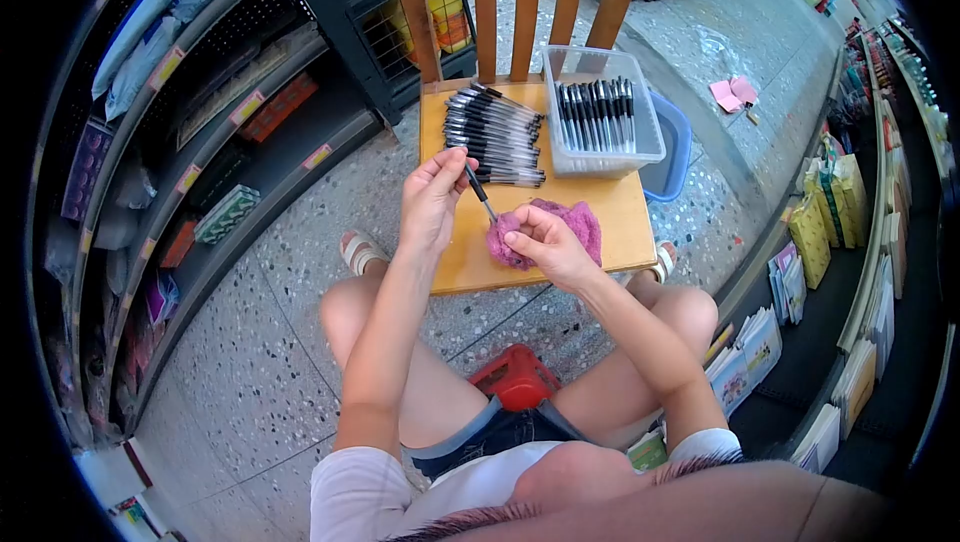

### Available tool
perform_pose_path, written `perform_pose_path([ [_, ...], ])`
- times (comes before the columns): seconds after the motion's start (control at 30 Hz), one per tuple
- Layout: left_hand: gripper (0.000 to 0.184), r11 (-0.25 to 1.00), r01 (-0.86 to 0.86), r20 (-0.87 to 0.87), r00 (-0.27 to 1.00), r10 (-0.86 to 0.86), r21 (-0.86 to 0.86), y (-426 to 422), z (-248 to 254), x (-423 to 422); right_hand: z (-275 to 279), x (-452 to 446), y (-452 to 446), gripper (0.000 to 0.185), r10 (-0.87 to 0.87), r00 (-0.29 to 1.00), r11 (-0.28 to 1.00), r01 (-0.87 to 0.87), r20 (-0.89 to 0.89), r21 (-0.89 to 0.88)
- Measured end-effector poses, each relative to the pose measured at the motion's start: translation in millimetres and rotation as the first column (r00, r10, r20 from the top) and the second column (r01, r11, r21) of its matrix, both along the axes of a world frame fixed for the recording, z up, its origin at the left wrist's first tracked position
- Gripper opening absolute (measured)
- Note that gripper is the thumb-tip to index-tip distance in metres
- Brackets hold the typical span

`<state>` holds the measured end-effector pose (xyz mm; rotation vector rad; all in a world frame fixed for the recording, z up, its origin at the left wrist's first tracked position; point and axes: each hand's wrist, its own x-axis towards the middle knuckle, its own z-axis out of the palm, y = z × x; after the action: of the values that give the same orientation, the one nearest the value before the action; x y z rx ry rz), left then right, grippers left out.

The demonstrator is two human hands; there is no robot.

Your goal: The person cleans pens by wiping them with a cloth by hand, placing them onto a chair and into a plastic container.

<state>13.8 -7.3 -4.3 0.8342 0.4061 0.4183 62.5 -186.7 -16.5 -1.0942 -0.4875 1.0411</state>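
Pinched in my left hand (437, 192) is the top end of a black pen (478, 185), which slants down to the right. My right hand (548, 247) has its fingers closed on a pink cloth (580, 223) at the pen's lower end. Both hands are over the seat of a wooden chair (460, 267). Behind my left hand, several black-capped pens (492, 132) lie in a row on the seat. A clear plastic box (605, 164) with several upright pens (597, 114) stands at the seat's back right.
A blue basin (680, 147) is on the floor behind the chair's right side. Shelves (225, 132) with packets curve along the left, and shelves with books and bags (828, 212) along the right. Pink paper (733, 94) lies on the floor; a red object (515, 378) is between my legs.
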Motion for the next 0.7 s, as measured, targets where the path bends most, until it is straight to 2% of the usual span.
perform_pose_path([
  [0.1,0.015,0.999,-0.033,0.002,0.999,0.033,-0.023,6,1,1,-3,-1,0,0.010,0.012,1.000,0.999,-0.011,-0.024,0.048],
  [0.3,0.013,0.998,-0.053,0.020,0.998,0.054,-0.031,13,2,-1,-2,-1,-2,0.009,0.034,0.999,0.999,-0.035,-0.034,-0.031],
  [0.6,0.011,0.988,-0.154,0.002,0.988,0.154,-0.003,16,2,-2,6,-5,-2,0.009,0.006,0.998,1.000,-0.006,0.058,0.014],
  [0.7,0.011,0.976,-0.206,-0.020,0.978,0.208,0.069,20,-6,-3,-7,-6,-1,0.010,-0.084,0.871,0.992,0.117,0.485,-0.039],
])
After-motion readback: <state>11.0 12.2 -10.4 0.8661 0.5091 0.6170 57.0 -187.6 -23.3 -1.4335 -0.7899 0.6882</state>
